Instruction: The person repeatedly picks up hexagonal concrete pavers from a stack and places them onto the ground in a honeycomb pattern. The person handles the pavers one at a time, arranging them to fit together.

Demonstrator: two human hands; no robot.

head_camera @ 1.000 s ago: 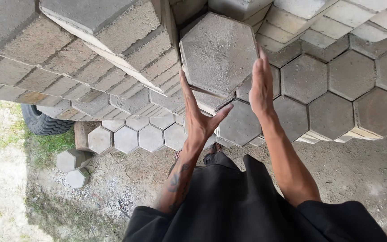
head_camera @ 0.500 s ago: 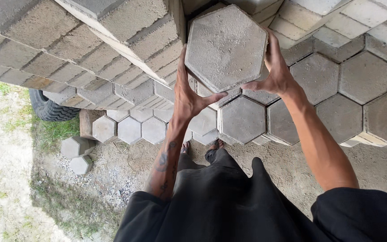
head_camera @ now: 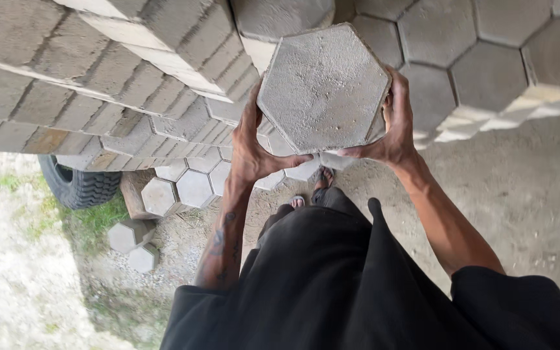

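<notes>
I hold a grey hexagonal concrete paver flat between both hands, lifted clear in front of my chest. My left hand grips its left and lower edge, thumb reaching under the front. My right hand clamps its right edge, fingers curled over the side. Behind the paver rises a tall stack of the same pavers seen edge-on at the left, and rows of pavers lying flat at the right.
A black tyre lies under the left stack on a patch of grass. Two loose pavers rest on the gravel near it. More pavers form a low row by my sandalled feet. Bare concrete floor spreads to the right.
Both hands went from reaching up at the paver on the stack to gripping it; the paver has come off the pile and down toward my chest.
</notes>
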